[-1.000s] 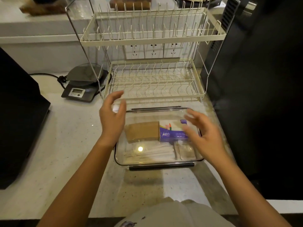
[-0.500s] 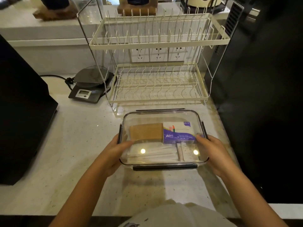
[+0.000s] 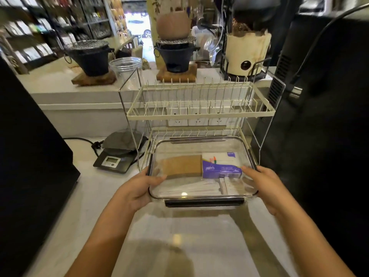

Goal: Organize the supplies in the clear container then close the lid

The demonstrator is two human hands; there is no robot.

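Container (image 3: pixel 203 148) lidded, long axis left-right; left hand (image 3: pixel 137 191), right hand (image 3: pixel 265 185) grip short ends.

The single head view looks forward and slightly down from the person's head, close above the clear container (image 3: pixel 202 170), with both forearms reaching in from the bottom edge. Beyond the container it takes in the dish rack (image 3: pixel 199 112), and past that a raised counter and blurred shelves.

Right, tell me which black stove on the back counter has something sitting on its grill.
The right-hand stove, behind the dish rack: a brown round pot sits on it. The left stove's grill is bare.
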